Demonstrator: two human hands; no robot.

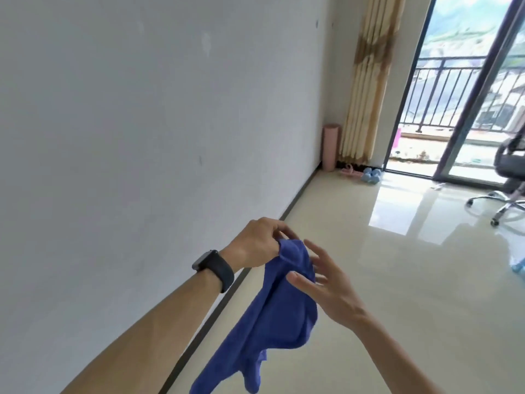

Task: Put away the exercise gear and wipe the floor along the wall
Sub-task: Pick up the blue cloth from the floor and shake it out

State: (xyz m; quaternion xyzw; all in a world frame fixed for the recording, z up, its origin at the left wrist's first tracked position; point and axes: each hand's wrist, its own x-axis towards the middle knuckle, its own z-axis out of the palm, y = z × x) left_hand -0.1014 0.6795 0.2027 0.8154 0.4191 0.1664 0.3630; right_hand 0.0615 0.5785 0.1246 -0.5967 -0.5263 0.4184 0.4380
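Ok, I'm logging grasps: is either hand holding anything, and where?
The left hand pinches the blue cloth at its bunched top; the open right hand only touches it.

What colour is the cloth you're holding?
The cloth is plain blue, pinched at its top by the left hand; the head view shows it best.
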